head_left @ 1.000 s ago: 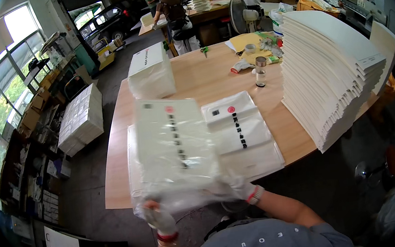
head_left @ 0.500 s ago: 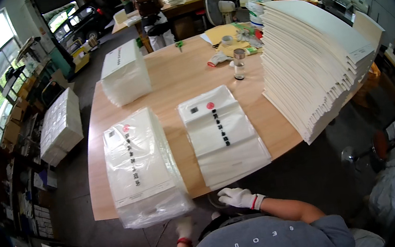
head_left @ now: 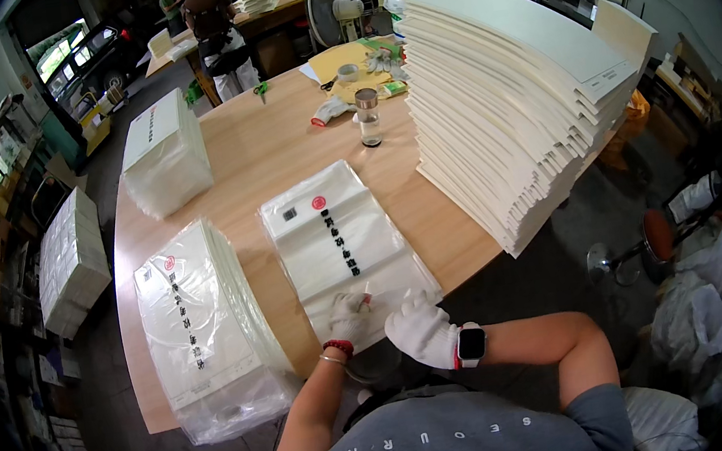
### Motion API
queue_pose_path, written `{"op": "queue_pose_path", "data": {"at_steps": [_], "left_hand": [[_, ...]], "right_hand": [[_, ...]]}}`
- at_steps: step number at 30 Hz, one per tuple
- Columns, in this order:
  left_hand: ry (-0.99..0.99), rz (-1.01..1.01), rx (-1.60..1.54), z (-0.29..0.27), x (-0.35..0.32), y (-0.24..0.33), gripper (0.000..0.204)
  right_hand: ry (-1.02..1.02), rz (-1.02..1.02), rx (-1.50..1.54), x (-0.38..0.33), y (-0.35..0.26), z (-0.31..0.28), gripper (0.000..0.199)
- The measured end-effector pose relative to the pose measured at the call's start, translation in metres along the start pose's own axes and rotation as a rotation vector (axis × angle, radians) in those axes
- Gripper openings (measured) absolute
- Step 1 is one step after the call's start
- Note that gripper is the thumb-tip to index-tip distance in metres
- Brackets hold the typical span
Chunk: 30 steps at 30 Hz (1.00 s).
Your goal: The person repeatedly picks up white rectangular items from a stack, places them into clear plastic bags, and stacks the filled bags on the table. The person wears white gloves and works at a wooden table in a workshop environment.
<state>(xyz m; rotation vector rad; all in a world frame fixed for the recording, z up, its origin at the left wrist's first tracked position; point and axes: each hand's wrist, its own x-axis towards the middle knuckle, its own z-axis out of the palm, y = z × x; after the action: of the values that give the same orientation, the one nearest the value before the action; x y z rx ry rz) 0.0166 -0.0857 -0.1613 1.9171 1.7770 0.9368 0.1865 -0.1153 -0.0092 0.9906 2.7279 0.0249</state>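
Observation:
A clear plastic bag (head_left: 339,248) with a red dot and a dark printed strip lies flat on the wooden table (head_left: 280,150) in front of me. My left hand (head_left: 350,317), in a white glove, pinches the bag's near edge. My right hand (head_left: 419,329), gloved too and with a watch on the wrist, rests on the same edge just beside it. To my left lies a thick stack of the same bags (head_left: 202,326), reaching the table's front edge.
A tall stack of cream sheets (head_left: 507,90) fills the table's right side. A glass jar (head_left: 368,116), tape, yellow envelopes and a wrapped white bundle (head_left: 163,155) sit farther back. Other people stand at a far table. White boxes (head_left: 68,261) stand on the floor left.
Both hands have come up from below the table edge onto the near edge of the single bag. The thick stack now lies on the table at my left.

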Motion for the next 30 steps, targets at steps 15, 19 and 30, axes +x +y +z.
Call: {"op": "queue_pose_path", "data": {"at_steps": [15,19,30], "left_hand": [[0.063,-0.32,-0.528,-0.034,0.032,0.018,0.008],[0.043,-0.349,-0.572,-0.04,0.033,0.032,0.007],[0.005,-0.348,-0.523,-0.039,0.035,0.024,0.014]], "right_hand": [[0.32,-0.201,-0.081,0.042,0.008,0.017,0.013],[0.319,-0.228,-0.088,0.043,0.012,0.009,0.013],[0.316,-0.202,-0.101,0.042,0.011,0.009,0.013]]}}
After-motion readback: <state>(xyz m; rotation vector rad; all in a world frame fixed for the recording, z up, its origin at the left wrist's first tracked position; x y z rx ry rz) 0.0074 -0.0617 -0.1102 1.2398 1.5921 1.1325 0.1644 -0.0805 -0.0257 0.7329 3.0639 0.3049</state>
